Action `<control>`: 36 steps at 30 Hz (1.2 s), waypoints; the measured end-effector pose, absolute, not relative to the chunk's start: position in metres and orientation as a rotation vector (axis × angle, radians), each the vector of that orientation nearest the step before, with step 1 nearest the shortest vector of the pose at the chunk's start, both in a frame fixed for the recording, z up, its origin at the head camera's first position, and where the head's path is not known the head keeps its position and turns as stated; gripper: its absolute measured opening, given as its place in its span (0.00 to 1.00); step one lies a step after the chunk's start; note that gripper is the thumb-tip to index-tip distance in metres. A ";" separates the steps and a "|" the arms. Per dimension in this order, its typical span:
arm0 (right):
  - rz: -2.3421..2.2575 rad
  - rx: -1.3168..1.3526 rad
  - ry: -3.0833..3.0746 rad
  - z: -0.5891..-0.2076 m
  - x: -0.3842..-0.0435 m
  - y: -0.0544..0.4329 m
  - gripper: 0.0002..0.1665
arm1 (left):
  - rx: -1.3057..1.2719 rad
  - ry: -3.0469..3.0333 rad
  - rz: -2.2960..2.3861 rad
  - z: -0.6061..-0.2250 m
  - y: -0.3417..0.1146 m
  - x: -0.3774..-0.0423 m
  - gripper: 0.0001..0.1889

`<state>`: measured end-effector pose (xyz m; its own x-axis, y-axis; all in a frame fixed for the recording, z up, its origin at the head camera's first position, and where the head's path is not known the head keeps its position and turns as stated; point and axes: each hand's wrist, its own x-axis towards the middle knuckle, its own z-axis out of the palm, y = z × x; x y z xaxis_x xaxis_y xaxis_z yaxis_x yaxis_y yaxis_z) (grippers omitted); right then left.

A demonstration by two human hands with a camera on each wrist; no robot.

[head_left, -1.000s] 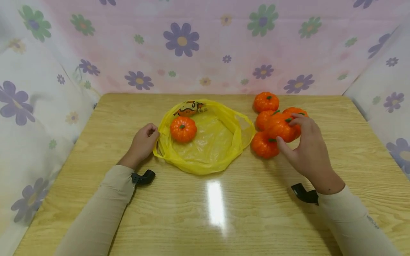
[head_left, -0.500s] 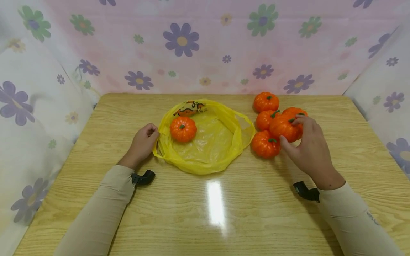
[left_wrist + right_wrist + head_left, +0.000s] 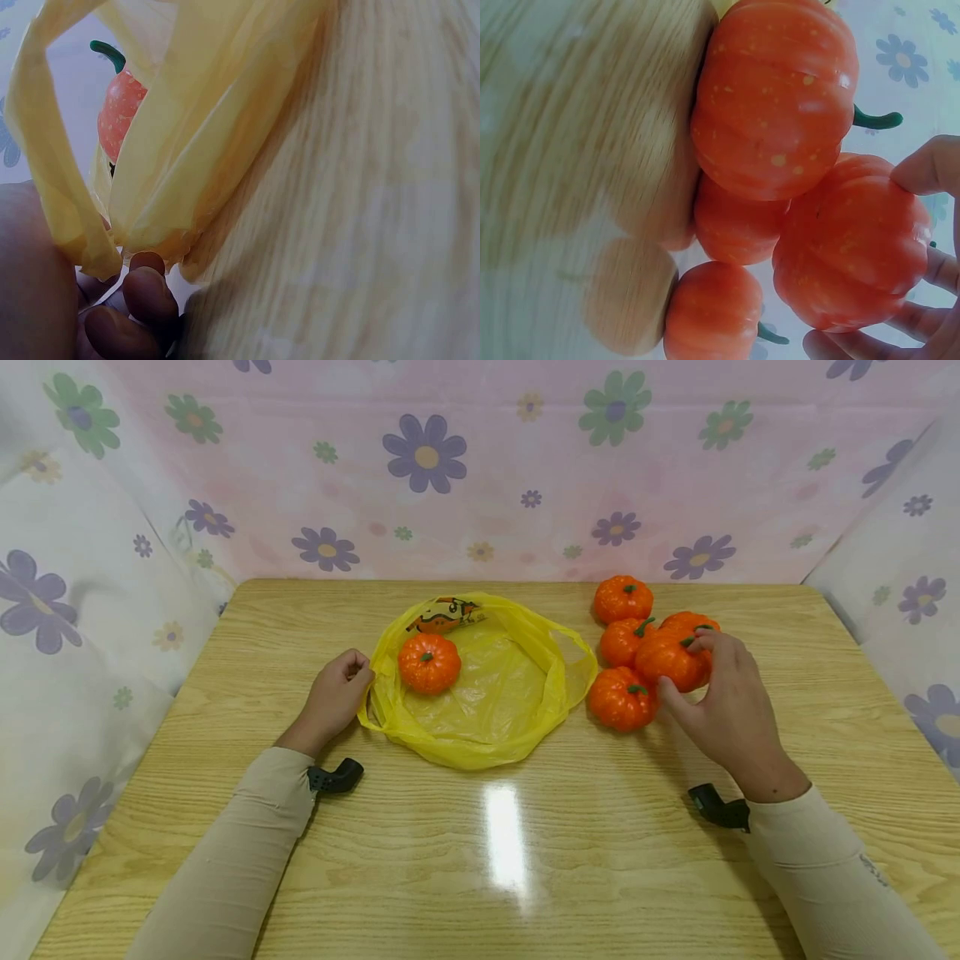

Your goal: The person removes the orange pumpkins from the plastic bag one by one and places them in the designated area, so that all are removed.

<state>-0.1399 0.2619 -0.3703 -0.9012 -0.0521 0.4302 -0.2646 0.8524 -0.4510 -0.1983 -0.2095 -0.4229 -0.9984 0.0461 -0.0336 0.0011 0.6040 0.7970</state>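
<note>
A yellow plastic bag point(image 3: 487, 752) lies with its mouth spread wide on the table. One small orange toy pumpkin point(image 3: 430, 664) sits inside it toward the left. At the bag's left rim, my left hand point(image 3: 337, 693) pinches the plastic; the left wrist view shows thumb and curled fingers point(image 3: 150, 292) at a gathered strip. My right hand point(image 3: 727, 710) holds another toy pumpkin point(image 3: 672, 658) between thumb and fingers. In the right wrist view this held pumpkin point(image 3: 851, 247) is off the table, close against a neighbouring pumpkin point(image 3: 776, 97).
Several more pumpkins cluster right of the bag: a back one point(image 3: 624, 599), a front one point(image 3: 622, 699) and others partly behind the held one. A cartoon print point(image 3: 446, 614) marks the bag's far inner wall. Flowered cloth point(image 3: 480, 468) hangs behind the wooden table point(image 3: 420, 860).
My right hand has shifted slightly right with its pumpkin, showing more of the middle and front pumpkins. The left hand and bag have stayed in place.
</note>
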 end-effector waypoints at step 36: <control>0.720 0.243 -2.613 -0.372 -0.140 0.261 0.32 | 0.041 2.782 1.375 -0.426 -0.209 -0.198 0.09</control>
